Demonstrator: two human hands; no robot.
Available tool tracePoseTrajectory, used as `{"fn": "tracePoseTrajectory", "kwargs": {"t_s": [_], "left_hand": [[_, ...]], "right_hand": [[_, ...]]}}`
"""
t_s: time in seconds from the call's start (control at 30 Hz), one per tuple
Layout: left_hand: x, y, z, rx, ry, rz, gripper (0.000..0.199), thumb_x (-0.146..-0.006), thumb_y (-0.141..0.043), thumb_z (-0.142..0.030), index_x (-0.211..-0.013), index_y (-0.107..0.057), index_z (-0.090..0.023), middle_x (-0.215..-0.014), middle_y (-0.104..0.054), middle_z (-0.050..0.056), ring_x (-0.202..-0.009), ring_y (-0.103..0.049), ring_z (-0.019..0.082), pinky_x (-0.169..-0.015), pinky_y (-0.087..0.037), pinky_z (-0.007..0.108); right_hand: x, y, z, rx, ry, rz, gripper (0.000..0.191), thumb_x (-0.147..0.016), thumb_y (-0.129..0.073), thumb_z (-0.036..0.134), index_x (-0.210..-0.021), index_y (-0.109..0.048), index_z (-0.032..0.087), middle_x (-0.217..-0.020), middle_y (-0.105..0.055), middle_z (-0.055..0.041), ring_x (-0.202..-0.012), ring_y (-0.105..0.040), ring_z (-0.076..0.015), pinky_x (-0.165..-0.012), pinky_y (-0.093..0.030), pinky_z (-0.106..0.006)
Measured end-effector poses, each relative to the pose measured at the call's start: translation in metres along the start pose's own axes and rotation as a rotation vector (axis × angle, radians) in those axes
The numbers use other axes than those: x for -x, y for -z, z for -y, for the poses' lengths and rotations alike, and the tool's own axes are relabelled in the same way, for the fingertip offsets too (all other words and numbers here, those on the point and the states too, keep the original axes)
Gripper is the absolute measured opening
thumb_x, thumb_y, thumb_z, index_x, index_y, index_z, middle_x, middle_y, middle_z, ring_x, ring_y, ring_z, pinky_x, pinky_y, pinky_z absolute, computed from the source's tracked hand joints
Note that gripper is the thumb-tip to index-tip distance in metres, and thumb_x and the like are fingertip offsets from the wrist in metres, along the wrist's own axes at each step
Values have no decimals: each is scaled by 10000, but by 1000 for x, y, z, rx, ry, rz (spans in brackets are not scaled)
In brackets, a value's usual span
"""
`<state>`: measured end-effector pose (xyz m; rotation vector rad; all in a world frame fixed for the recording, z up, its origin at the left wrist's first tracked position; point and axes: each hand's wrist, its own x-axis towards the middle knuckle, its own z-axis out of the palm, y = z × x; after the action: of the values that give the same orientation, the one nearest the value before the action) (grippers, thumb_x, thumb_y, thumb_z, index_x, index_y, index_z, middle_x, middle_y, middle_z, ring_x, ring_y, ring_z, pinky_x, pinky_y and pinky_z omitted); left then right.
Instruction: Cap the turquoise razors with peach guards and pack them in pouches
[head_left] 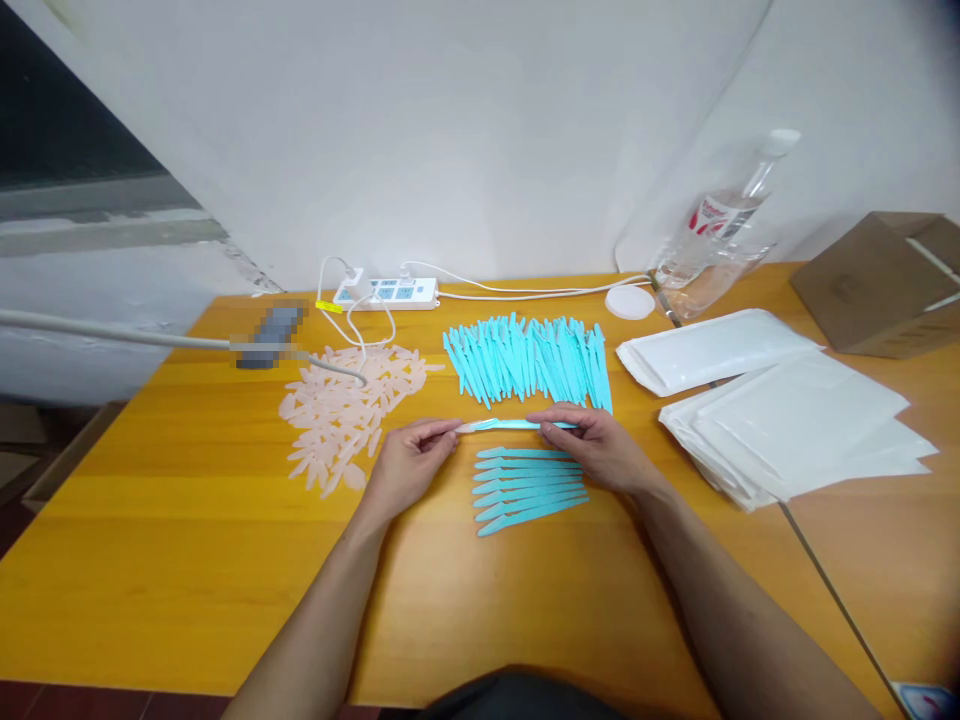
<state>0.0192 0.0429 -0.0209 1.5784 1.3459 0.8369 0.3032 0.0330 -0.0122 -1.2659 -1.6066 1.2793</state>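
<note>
Level across the middle is a turquoise eyebrow razor (514, 424), held over the table between both hands. My left hand (411, 462) pinches its tip end, where a small pale translucent cover (466, 427) shows at the fingertips. My right hand (596, 445) grips the handle end between thumb and fingers. Below them, several turquoise razors (525, 488) lie side by side in a row, tips to the left. Beyond the hands is a dense bunch of more turquoise razors (529, 360). Loose pale covers (341, 405) are spread in a pile beyond and left of my left hand.
A white power strip (405, 293) with cables runs along the wall, near a blurred-out phone (268, 338). White padded mailers (795, 420) lie to the right. Behind them are a round white lid (630, 302), clear plastic bottles (712, 240) and a cardboard box (874, 285).
</note>
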Motion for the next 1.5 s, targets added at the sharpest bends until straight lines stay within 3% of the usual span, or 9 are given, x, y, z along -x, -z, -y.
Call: {"fn": "tracePoseTrajectory", "kwargs": {"t_s": [0.17,0.37,0.73,0.83,0.97,1.17,1.27,1.4,1.5], "left_hand": [[-3,-17,-8,-161,-172,30,237,-934,-605,-276,-1078,-777,-201,-1032,-763,71,-900,-707,194,-781,-554,307],[-2,-20,-10,-434,-350,74,226,-947,-581,-193,-1063,-772,-226,-999,-740,65,-935,-668,202,-845,-529,351],[2,-24,-12,-510,-513,189,278,-981,-563,-244,-1204,-726,-277,-1195,-736,59,-1072,-645,231,-933,-479,426],[2,-23,-13,-471,-490,200,278,-986,-547,-244,-1188,-735,-275,-1185,-744,62,-1062,-657,229,-942,-474,421],[2,-25,-14,-439,-476,196,315,-984,-541,-238,-1250,-704,-283,-1244,-726,67,-1101,-651,241,-968,-463,435],[7,-30,-19,-472,-502,271,288,-977,-547,-234,-1187,-736,-289,-1245,-729,51,-1113,-640,244,-963,-459,435],[4,-15,-20,-421,-476,186,320,-973,-563,-264,-1262,-697,-285,-1295,-699,67,-1163,-628,235,-1019,-456,422],[-3,35,-10,-414,-366,-52,307,-965,-560,-327,-1216,-721,-251,-1276,-690,80,-1187,-621,229,-1071,-450,384],[-5,77,2,-482,-177,-247,304,-945,-559,-384,-1107,-756,-218,-1160,-732,73,-1029,-682,220,-897,-535,317]], "right_hand": [[1,-3,-3,241,113,-7,279,-973,-554,350,-1135,-747,231,-911,-687,-39,-793,-606,-173,-699,-466,-296],[2,-3,-8,629,324,-23,217,-969,-559,226,-940,-770,187,-871,-671,-82,-872,-605,-219,-805,-467,-350],[4,-1,9,625,209,64,210,-939,-566,218,-829,-744,204,-791,-689,-43,-753,-622,-180,-704,-446,-296],[-17,-3,19,689,51,-100,206,-919,-597,292,-825,-761,209,-780,-717,-47,-712,-639,-190,-669,-435,-302],[-66,-11,25,774,-74,-309,319,-907,-620,414,-1039,-771,165,-915,-765,-114,-880,-691,-264,-796,-483,-345],[-115,-23,17,793,-122,-366,268,-866,-655,330,-1009,-770,135,-999,-765,-167,-988,-692,-302,-877,-493,-370],[-119,-19,15,741,-143,-368,196,-837,-637,260,-914,-778,147,-944,-770,-147,-937,-703,-287,-830,-495,-352],[-105,-3,20,651,-161,-400,183,-812,-598,240,-900,-738,161,-856,-757,-85,-815,-689,-230,-725,-482,-308],[-81,8,22,566,-142,-410,196,-790,-589,248,-942,-694,181,-783,-719,-30,-676,-630,-171,-615,-447,-267]]}}
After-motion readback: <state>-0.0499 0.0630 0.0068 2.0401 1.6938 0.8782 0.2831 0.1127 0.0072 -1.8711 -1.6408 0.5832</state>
